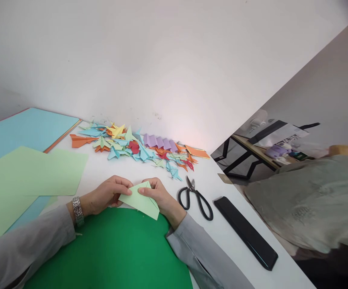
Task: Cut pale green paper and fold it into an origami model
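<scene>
Both my hands pinch a folded piece of light green paper (pixel 140 200) above a dark green sheet (pixel 113 253) at the near edge of the white table (pixel 222 228). My left hand (pixel 107 194), with a metal watch on its wrist, grips the paper's left corner. My right hand (pixel 162 198) holds the upper right part, thumb on top. Both hands are closed on the paper.
A heap of folded coloured paper figures (pixel 138 148) lies along the wall. Black scissors (pixel 195 197) and a long black case (pixel 246 232) lie to the right. Light green (pixel 29 172) and blue (pixel 26 130) sheets lie at left. A person in a grey-green top (pixel 312 204) is at right.
</scene>
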A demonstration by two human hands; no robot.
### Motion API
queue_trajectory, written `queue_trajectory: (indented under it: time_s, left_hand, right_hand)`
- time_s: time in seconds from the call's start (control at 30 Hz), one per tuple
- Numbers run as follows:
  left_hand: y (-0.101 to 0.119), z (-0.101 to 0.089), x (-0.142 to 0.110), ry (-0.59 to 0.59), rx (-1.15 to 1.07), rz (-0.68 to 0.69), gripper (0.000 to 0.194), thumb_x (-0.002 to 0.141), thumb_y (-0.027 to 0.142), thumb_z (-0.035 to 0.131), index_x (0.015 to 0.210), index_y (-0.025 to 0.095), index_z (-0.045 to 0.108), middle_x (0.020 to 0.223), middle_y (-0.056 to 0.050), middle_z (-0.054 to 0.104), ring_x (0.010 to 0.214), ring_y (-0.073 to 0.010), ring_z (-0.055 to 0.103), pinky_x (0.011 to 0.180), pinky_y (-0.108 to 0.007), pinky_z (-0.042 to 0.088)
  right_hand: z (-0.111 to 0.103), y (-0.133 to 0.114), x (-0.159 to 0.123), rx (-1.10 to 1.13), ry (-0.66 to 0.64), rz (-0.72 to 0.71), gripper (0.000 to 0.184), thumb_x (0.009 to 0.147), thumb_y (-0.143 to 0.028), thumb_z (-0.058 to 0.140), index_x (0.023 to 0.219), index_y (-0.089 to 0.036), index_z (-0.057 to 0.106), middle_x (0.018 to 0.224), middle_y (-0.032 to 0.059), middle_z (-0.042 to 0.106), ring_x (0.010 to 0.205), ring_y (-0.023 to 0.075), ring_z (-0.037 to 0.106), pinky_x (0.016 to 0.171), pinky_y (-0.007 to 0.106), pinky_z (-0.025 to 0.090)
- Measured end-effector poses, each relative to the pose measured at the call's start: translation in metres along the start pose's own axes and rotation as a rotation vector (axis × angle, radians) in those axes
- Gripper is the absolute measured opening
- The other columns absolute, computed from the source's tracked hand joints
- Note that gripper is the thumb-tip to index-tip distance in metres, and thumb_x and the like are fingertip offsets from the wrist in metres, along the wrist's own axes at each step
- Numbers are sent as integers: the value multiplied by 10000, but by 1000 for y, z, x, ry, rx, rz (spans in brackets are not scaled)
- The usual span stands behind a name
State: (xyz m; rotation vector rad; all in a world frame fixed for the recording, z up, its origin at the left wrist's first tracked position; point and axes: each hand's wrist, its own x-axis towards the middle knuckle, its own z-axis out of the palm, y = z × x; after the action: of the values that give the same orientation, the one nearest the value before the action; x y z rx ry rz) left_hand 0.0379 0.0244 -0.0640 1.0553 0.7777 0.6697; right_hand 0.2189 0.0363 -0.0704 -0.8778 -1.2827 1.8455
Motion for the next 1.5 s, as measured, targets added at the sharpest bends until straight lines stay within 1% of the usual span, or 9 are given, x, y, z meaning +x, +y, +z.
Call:
queue_trajectory:
  time_s: [0.23,0.43,0.83,1.0,1.1,1.2,1.33,1.4,1.5]
  left_hand:
    - [4,1,-1,26,-76,-11,197,615,254,667,543,139,524,408,65,362,350,-37,296,348,-190,140]
    - [5,1,-1,45,-138,21,150,571,223,686,588,118,580,477,48,421,366,-37,347,352,-191,170]
    - [8,0,-2,22,-183,61,134,557,169,641,456,129,564,522,22,447,379,-52,380,366,-220,156]
    - [7,1,-2,57,-125,123,219,653,231,546,460,128,565,476,8,444,367,-65,368,352,-219,182]
    - [4,2,-2,60,-53,79,220,706,285,593,545,135,579,470,33,422,372,-62,365,348,-200,209]
    - [2,1,-1,44,-18,59,236,662,314,703,576,138,571,498,46,426,406,-60,385,356,-184,245]
    - [3,1,-1,172,-114,131,283,620,306,748,538,138,536,548,46,436,445,-50,365,359,-168,259]
    - [5,3,-1,233,-151,145,285,606,305,756,547,143,529,563,46,445,454,-52,369,361,-165,264]
    - [9,6,-3,213,-143,135,319,582,318,760,520,148,496,532,55,415,447,-58,366,366,-174,275]
  right_hand:
    - [-2,1,2,56,24,7,304,515,-342,803,529,-143,574,447,-52,526,364,46,403,356,172,283]
    - [-4,1,1,73,48,4,316,523,-345,804,537,-156,550,460,-44,551,374,63,434,357,181,319]
    - [-9,3,2,78,7,-4,338,541,-361,800,552,-162,527,477,-51,556,378,63,457,356,175,324]
    - [-10,1,0,62,-12,9,320,538,-358,799,550,-154,553,444,-58,538,355,57,429,353,175,296]
    - [-7,-1,-2,-9,-59,41,314,544,-362,803,568,-139,583,457,-54,535,365,48,412,366,176,274]
    - [-2,-1,-2,-11,-35,24,365,582,-461,772,572,-142,594,476,-42,523,390,56,401,394,194,286]
    - [0,0,1,153,99,-48,444,611,-623,673,569,-187,602,476,-17,513,440,108,440,440,239,341]
    - [-1,1,3,161,94,-77,398,602,-577,701,551,-198,590,468,-14,509,447,118,443,447,245,338]
    - [-2,2,3,118,79,-90,319,585,-394,772,516,-183,542,466,-44,477,425,80,374,432,219,279]
